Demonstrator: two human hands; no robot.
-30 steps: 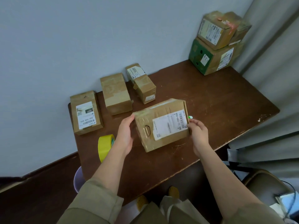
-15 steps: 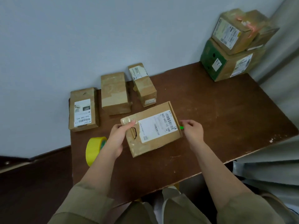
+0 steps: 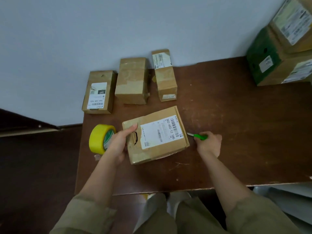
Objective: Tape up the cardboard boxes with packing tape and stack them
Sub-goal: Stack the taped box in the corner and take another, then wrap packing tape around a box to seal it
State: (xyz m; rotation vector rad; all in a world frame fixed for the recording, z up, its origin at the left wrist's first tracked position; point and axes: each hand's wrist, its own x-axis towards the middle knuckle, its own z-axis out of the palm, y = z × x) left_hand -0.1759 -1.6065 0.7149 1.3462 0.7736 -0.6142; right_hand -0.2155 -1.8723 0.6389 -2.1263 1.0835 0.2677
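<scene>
The labelled brown cardboard box [image 3: 156, 135], tilted a second ago, now lies flat on the dark wooden desk [image 3: 236, 129], left hand [image 3: 118, 146] fingers clamped on its nine-o'clock edge, right hand [image 3: 209, 143] fingers closed around a green cutter [image 3: 199, 136], so taping likely comes next.

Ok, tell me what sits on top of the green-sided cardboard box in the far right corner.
A second brown cardboard box with a white label rests on the green-sided cardboard box. The frame crops its top and right side, so anything above it is unseen.

Six cardboard boxes [image 3: 155, 134], one yellow tape roll [image 3: 100, 138], one green cutter [image 3: 198, 136], two hands [image 3: 118, 146].
</scene>
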